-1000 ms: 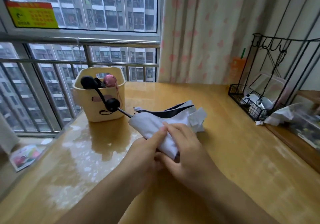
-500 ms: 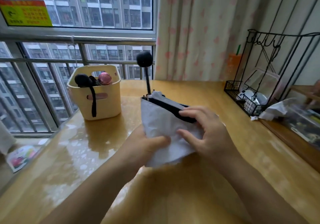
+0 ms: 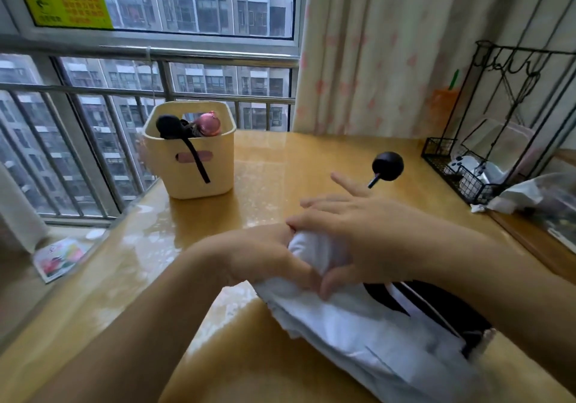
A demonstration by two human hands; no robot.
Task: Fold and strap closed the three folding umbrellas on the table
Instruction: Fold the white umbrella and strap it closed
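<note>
A white folding umbrella (image 3: pixel 352 321) with black trim lies across the near part of the wooden table (image 3: pixel 274 165). Its black ball handle (image 3: pixel 387 166) sticks up on a thin rod beyond my hands. My left hand (image 3: pixel 265 256) grips the canopy near the handle end, thumb pressed on the cloth. My right hand (image 3: pixel 352 231) wraps over the same bunched part, thumb underneath, index finger stretched toward the handle. A cream basket (image 3: pixel 190 153) at the back left holds two more umbrellas, one with a black handle (image 3: pixel 170 126), one with a pink handle (image 3: pixel 207 123).
A black wire rack (image 3: pixel 486 159) with small items stands at the right edge, a crumpled white bag (image 3: pixel 526 193) in front of it. The window railing and a curtain run along the far side. A printed card (image 3: pixel 62 257) lies on the sill at left.
The umbrella has tipped from upright to lying toward me, handle swung right and lower. My hands have closed together round the canopy near the handle.
</note>
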